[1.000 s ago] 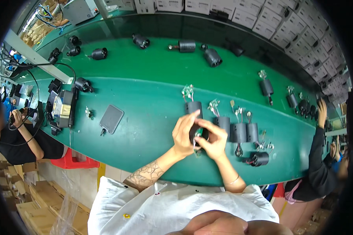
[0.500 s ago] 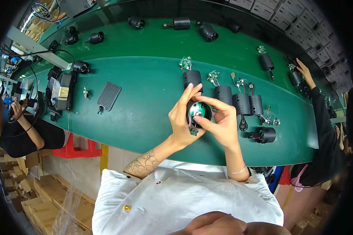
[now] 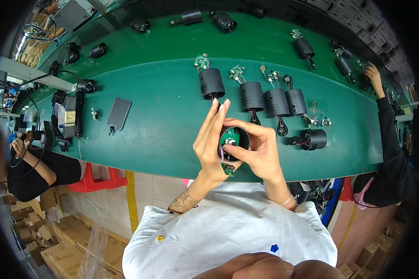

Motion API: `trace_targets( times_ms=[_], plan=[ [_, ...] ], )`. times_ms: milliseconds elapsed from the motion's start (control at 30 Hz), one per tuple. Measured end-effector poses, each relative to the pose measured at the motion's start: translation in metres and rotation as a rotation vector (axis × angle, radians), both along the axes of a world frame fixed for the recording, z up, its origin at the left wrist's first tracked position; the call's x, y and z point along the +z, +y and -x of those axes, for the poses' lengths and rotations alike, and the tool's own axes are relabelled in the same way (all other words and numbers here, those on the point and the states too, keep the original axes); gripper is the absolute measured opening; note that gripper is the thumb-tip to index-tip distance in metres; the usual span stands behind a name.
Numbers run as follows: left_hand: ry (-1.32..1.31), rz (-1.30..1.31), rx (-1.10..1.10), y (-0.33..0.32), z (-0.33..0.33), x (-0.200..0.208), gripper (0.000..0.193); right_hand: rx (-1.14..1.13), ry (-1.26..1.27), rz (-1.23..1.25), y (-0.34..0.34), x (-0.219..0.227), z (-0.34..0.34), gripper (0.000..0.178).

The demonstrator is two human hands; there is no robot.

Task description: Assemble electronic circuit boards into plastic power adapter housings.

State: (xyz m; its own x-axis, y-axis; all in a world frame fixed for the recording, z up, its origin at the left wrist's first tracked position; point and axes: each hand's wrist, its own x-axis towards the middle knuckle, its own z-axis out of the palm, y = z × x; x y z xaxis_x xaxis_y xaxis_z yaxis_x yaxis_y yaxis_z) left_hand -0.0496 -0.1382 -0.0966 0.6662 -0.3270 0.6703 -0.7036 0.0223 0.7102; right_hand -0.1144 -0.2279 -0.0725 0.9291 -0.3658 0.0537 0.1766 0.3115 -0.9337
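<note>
Between both my hands, a black cylindrical housing (image 3: 246,135) is tilted with its open end toward me. A green circuit board (image 3: 231,136) shows inside it. My left hand (image 3: 208,148) supports the housing from the left, its fingers stretched up along the side. Wrapped round the right side is my right hand (image 3: 261,151), with its thumb pressed on the board inside the opening. A smaller green board (image 3: 227,169) hangs at the near rim. Just beyond my fingertips lies another black housing (image 3: 212,83) with a board wired to it.
More black housings (image 3: 252,96) with wired boards lie to the right on the green bench (image 3: 158,153). A dark mesh-faced rectangular piece (image 3: 119,113) and a small loose board (image 3: 95,113) are at left. Further housings (image 3: 223,21) line the far strip. Other people work at both sides.
The view has shifted, so bench items appear further left and higher. My hands have drawn the housing slightly nearer, my right thumb still inside. The right-hand person's hand has moved.
</note>
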Motion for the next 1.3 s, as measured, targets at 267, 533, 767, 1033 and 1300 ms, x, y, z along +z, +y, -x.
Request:
trace_targets(
  times_ms=[267, 533, 767, 1033, 1300],
  plan=[
    [0.031, -0.034, -0.109, 0.006, 0.011, 0.0, 0.079, -0.027, 0.046, 0.034, 0.005, 0.008, 0.018, 0.05],
    [0.089, 0.022, -0.033, 0.013, 0.017, 0.007, 0.079, -0.052, -0.017, 0.16, 0.005, 0.015, 0.022, 0.054],
    [0.094, -0.089, 0.015, 0.027, 0.017, 0.001, 0.07, -0.207, -0.268, 0.888, 0.009, 0.023, 0.034, 0.049],
    [-0.149, -0.086, 0.195, 0.023, 0.02, -0.004, 0.059, -0.21, -0.138, 0.755, 0.025, 0.027, 0.049, 0.034],
    [-0.229, -0.102, 0.209, 0.025, 0.025, -0.002, 0.059, -0.459, -0.099, 0.56, 0.03, 0.032, 0.042, 0.027]
  ],
)
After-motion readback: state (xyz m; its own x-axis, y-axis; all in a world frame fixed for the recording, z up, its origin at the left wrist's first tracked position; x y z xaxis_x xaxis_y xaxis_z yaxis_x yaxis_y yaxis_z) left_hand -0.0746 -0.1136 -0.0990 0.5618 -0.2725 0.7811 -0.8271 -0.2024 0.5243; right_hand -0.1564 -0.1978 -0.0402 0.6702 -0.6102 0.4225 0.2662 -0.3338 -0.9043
